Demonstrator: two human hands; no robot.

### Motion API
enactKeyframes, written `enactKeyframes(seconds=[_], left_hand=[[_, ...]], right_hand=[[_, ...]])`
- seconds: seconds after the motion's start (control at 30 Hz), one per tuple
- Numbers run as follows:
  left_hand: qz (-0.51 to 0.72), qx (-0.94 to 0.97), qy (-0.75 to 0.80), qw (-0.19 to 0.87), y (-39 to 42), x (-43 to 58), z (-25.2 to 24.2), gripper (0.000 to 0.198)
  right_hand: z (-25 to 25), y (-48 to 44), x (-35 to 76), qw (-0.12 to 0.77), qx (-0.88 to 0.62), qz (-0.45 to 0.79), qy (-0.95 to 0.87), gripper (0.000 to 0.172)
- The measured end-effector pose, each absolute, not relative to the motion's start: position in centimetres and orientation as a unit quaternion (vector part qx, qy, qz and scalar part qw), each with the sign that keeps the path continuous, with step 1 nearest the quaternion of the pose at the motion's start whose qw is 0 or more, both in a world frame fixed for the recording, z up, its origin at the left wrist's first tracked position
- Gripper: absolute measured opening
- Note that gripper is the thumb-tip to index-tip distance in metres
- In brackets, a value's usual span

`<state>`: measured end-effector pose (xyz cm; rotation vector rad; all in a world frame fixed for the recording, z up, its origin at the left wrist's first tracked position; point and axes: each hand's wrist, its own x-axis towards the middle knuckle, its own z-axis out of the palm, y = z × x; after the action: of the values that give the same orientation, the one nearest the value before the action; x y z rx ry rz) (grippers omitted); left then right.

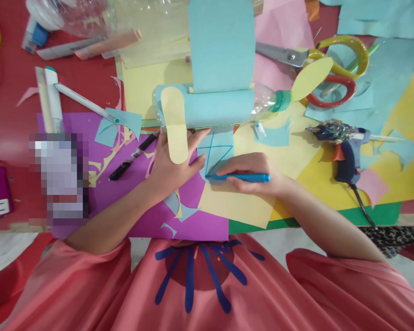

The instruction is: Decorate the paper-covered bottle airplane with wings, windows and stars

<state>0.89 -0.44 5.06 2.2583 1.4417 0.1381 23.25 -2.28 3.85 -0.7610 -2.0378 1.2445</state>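
My right hand [253, 172] grips a blue felt-tip pen [251, 177], its tip touching a light blue piece of paper [222, 138]. Blue lines crossing into a pointed shape are drawn on that paper. My left hand [175, 163] lies with fingers spread at the paper's left side, partly under a pale yellow rounded strip [177, 140]. That strip hangs from a plastic bottle [262, 102] lying on its side, wrapped in light blue paper [217, 108]. The bottle has a green cap [282, 101] with a yellow leaf-shaped paper [310, 80] at it. A tall light blue flap [222, 46] extends behind the bottle.
Scissors [296, 57] with yellow and red handles lie at the upper right, above a glue gun [347, 151]. Left of my hand are a black pen [133, 156], white markers [53, 99] and a blurred-out device [60, 177]. Paper scraps cover purple and yellow sheets [207, 225].
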Motion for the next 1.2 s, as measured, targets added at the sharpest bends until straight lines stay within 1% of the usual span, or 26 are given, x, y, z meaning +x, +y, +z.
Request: enactKeyframes(seconds=[0.1, 0.17, 0.33, 0.43, 0.57, 0.8, 1.2], left_hand=[[0.06, 0.822, 0.521, 0.223, -0.5, 0.7, 4.8, 0.052], [0.065, 0.823, 0.518, 0.221, -0.5, 0.6, 4.8, 0.051], [0.063, 0.828, 0.514, 0.215, -0.5, 0.6, 4.8, 0.052], [0.067, 0.829, 0.515, 0.209, -0.5, 0.6, 4.9, 0.051], [0.065, 0.829, 0.511, 0.215, -0.5, 0.7, 5.0, 0.051], [0.055, 0.831, 0.511, 0.213, -0.4, 0.8, 5.1, 0.051], [0.052, 0.828, 0.517, 0.211, -0.4, 0.7, 5.1, 0.05]], right_hand=[[3.9, -2.4, 23.3, 0.303, -0.293, 0.498, -0.758, 0.022], [4.1, -2.4, 23.5, 0.314, -0.322, 0.504, -0.737, 0.024], [4.0, -1.9, 23.8, 0.376, -0.458, 0.413, -0.692, 0.024], [3.7, -1.7, 23.7, 0.388, -0.495, 0.374, -0.682, 0.022], [3.5, -1.5, 23.5, 0.378, -0.491, 0.357, -0.698, 0.019], [3.4, -1.4, 23.5, 0.381, -0.484, 0.343, -0.708, 0.022], [3.7, -1.4, 23.6, 0.352, -0.497, 0.355, -0.709, 0.019]])
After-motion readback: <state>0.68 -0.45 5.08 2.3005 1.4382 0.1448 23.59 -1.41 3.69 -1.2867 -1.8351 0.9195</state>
